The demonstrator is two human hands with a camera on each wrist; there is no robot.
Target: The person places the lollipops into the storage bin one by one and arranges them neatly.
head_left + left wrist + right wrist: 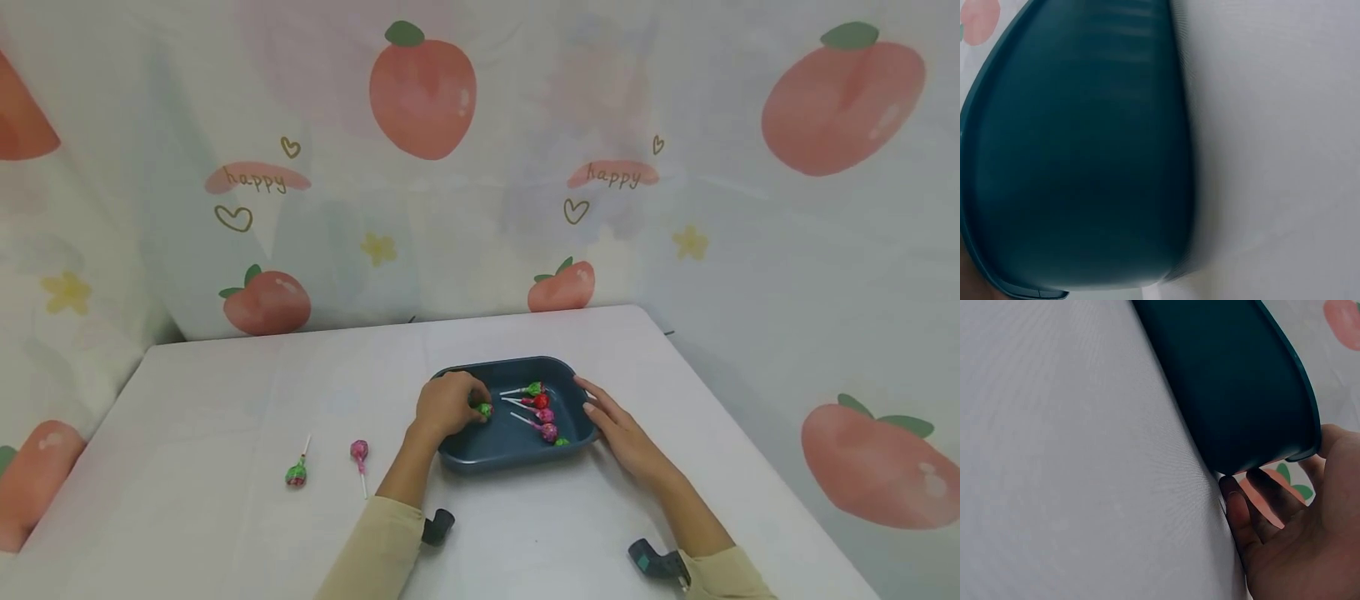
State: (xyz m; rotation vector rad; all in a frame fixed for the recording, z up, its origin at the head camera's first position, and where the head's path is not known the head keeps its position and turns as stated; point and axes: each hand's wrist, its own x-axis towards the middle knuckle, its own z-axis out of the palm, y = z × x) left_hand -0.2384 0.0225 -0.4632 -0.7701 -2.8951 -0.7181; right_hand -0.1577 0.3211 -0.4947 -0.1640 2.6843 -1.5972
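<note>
A dark blue rectangular tray (495,463) stands on the white table. Over its left side, my left hand (447,407) pinches a green-wrapped lollipop (486,410) between thumb and fingers, inside the rim; its stick is hidden. Against the tray's right end lies my right hand (628,440), fingers extended. The right wrist view shows the thumb near the rim and the other fingertips low against the end wall. Several lollipops lie inside on the right: a green one (535,388), a red one (541,402), pink ones (550,432) and a partly hidden green one (562,442).
Left of the tray, a green lollipop (296,473) and a pink lollipop (359,451) lie on the white tabletop (225,400). A fruit-printed cloth (480,217) hangs behind the table. Small dark devices (654,560) sit at both wrists.
</note>
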